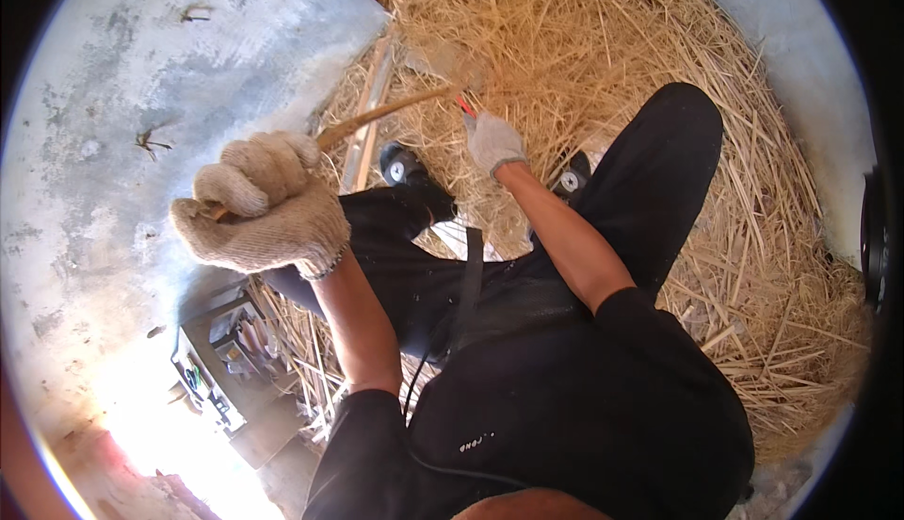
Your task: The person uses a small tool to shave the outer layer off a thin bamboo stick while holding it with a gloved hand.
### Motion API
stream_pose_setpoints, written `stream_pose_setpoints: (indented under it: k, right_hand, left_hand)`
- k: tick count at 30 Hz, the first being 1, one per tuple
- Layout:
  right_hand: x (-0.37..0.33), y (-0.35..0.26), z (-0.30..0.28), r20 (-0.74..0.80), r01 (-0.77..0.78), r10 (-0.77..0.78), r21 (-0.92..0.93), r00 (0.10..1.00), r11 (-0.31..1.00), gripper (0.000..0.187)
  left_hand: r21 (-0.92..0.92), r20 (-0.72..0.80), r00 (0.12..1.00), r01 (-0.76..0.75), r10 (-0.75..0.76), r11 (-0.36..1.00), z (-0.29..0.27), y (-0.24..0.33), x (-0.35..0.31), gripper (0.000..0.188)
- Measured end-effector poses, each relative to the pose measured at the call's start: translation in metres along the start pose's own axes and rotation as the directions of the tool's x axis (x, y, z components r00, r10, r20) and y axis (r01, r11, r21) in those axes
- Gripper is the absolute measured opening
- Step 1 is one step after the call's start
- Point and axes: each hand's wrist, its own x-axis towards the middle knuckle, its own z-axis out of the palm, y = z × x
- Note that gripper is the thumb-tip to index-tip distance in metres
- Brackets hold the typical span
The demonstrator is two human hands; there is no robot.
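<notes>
My left hand (268,204), in a beige knit glove, is closed in a fist around a long brown wooden stick (386,110). The stick slants away to the right, and its far end comes close to my right hand (495,143). That hand wears a similar pale glove and has its fingers closed on a slim tool with a red part (464,105). Most of this tool is hidden by the glove and the straw, so its kind is unclear. Both hands are in front of my legs, the left one higher and nearer the wall.
Loose straw and thin wood strips (565,30) cover the floor ahead and to the right. A narrow board (369,110) lies by the left wall (122,77), whose paint is patchy. An open box (212,369) with small items stands lower left, near bright light. My bent knees flank the hands.
</notes>
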Motion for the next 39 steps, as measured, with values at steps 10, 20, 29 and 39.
stream_pose_setpoints:
  k: [10, 20, 29, 39]
  right_hand:
    - [-0.01, -0.026, -0.036, -0.025, -0.011, 0.011, 0.001, 1.0, 1.0, 0.062]
    - [0.024, 0.019, -0.004, 0.425, -0.497, 0.258, 0.752, 0.868, 0.433, 0.058]
    - [-0.012, -0.061, -0.08, -0.303, 0.192, -0.105, 0.273, 0.947, 0.943, 0.053]
    - [0.015, -0.016, -0.042, 0.08, -0.162, 0.155, 0.083, 0.985, 0.983, 0.063]
  left_hand:
    - [-0.018, 0.056, 0.998, 0.024, -0.023, 1.0, -0.01, 0.004, -0.001, 0.061]
    - [-0.086, 0.034, 0.995, 0.099, -0.096, 0.991, -0.014, -0.005, 0.001, 0.059]
    - [-0.064, -0.106, 0.993, 0.039, -0.045, 0.997, 0.009, -0.005, 0.002, 0.052]
    - [0.135, -0.017, 1.0, -0.009, 0.012, 0.991, 0.007, -0.014, -0.002, 0.065]
